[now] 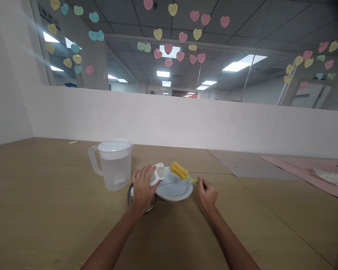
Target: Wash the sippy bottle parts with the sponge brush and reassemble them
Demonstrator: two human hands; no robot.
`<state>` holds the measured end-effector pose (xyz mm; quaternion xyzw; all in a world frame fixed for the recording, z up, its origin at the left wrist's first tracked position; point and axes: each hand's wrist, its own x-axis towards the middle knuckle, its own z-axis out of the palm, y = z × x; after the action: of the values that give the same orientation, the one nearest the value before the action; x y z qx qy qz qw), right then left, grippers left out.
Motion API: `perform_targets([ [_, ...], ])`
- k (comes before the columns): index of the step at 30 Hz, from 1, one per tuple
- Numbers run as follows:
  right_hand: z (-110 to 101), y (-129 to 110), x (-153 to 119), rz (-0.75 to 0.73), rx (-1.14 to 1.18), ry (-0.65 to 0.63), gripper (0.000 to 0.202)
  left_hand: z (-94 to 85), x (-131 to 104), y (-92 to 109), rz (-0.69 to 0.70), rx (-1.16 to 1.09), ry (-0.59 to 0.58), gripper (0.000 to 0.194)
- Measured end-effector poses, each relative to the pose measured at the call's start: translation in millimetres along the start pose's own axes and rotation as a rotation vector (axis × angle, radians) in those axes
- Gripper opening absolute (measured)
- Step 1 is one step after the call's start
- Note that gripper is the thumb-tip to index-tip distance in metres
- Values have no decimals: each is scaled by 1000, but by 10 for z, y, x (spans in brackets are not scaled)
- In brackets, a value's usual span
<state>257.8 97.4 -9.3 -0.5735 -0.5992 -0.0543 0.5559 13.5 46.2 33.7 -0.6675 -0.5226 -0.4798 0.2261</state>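
My left hand [143, 187] grips a small white plastic object [157, 173] and holds it tilted over a white plate [176, 191]. My right hand [207, 193] holds the green handle of a brush with a yellow sponge head [179, 170]; the sponge head sits just right of the white object, above the plate. Under my left hand lies a round metal lid or dish [129, 195], mostly hidden. A clear plastic pitcher [114, 165] with a white lid and water inside stands left of my left hand.
The wooden table [45, 210] runs to a white low wall with a glass pane covered in heart-shaped paper notes. A pink mat [304, 168] with a paper item lies at the far right.
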Motion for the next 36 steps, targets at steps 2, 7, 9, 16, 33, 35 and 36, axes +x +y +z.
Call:
perform_targets([
  [2, 13, 0, -18, -55, 28, -9, 50, -10, -4, 9, 50, 100, -33, 39],
  [7, 52, 39, -48, -189, -48, 43, 45, -39, -43, 78, 111, 208, -55, 39],
  [9, 41, 59, -36, -290, -65, 106, 41, -44, -60, 85, 149, 220, -53, 38],
  [16, -51, -30, -7, -670, -122, 266, 34, 69, -139, 52, 309, 273, 49, 37],
  [33, -34, 48, 47, -312, -173, 176, 37, -47, -15, 11, 127, 292, -13, 39],
  [35, -49, 107, 101, -14, -183, 87, 41, -66, 25, -19, -40, 208, -18, 39],
  [36, -56, 133, 129, 126, -183, 33, 45, -65, 39, -34, -121, 147, 8, 46],
])
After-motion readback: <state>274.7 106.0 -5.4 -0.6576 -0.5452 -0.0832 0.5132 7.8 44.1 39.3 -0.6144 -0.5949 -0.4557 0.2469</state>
